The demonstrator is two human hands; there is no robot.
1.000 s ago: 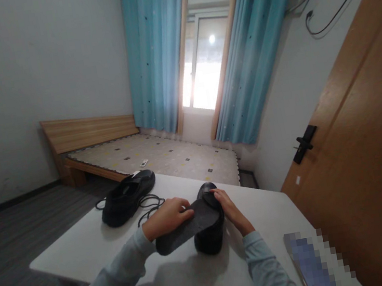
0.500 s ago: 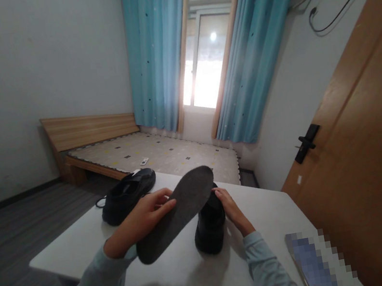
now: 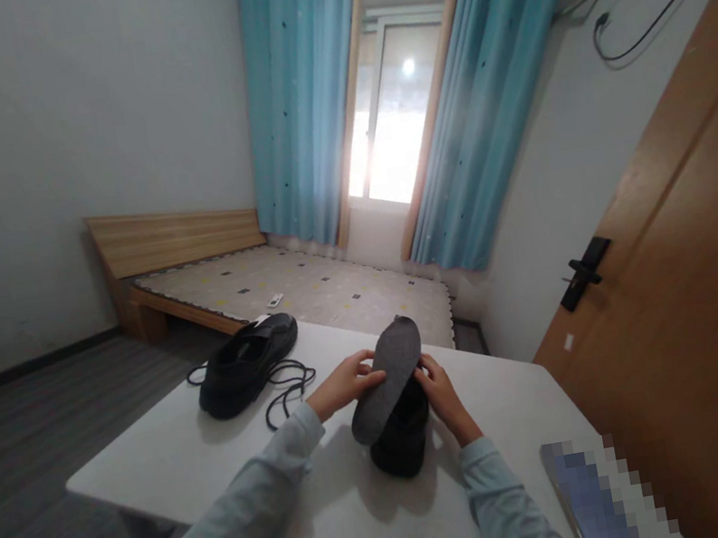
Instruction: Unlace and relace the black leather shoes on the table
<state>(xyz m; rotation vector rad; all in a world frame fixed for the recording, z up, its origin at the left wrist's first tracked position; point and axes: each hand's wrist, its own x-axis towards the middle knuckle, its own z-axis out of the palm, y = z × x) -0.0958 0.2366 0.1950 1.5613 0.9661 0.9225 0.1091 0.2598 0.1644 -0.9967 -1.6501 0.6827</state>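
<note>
A dark grey insole [image 3: 388, 381] is pinched along its left edge by my left hand [image 3: 349, 383]. It is tilted over a black shoe [image 3: 402, 445], covering much of the shoe's top and toe. My right hand [image 3: 441, 391] is closed on the right side of that shoe, close to the insole's edge; its fingertips are partly hidden. The second black shoe [image 3: 248, 366] sits on the left part of the white table [image 3: 228, 474]. Black laces [image 3: 288, 382] trail onto the tabletop beside it.
Beyond the table is a low bed [image 3: 334, 282] with a small white remote-like object [image 3: 275, 300] on it. At the table's right edge lies a flat item [image 3: 590, 497], partly blurred out. A wooden door [image 3: 689, 269] stands close on the right.
My left hand has carried the insole right and away from me, bringing it over the shoe. The laces beside the left shoe have come into view. My right hand stays by the shoe.
</note>
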